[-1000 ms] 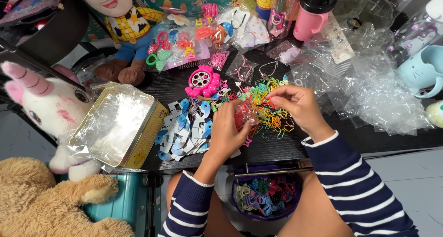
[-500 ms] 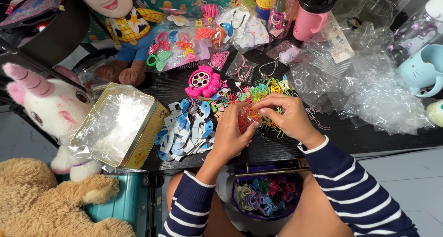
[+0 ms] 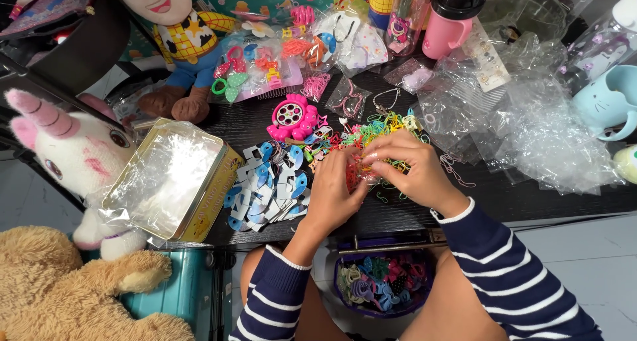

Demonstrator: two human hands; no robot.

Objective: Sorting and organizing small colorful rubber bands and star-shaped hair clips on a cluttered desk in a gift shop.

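Both of my hands meet over a pile of small colourful rubber bands [image 3: 381,129] on the black table [image 3: 517,198]. My left hand [image 3: 335,195] pinches a small red bundle of bands from the left. Over the same bundle, my right hand [image 3: 405,165] curls its fingers and grips it from the right. A heap of blue and white hair clips [image 3: 272,185] lies just left of my left hand. Beyond the hands sits a pink toy wheel [image 3: 292,119].
A yellow tin lined with clear plastic [image 3: 169,178] sits at the left table edge. Crumpled clear plastic bags [image 3: 531,125] cover the right side. A purple pouch of hair ties [image 3: 381,284] rests on my lap. Plush toys [image 3: 63,155], a pink bottle [image 3: 448,29] and a blue mug [image 3: 607,102] ring the table.
My right hand has come down and toward me, from above the band pile to close over the bundle beside my left hand. My left hand stays nearly in place.
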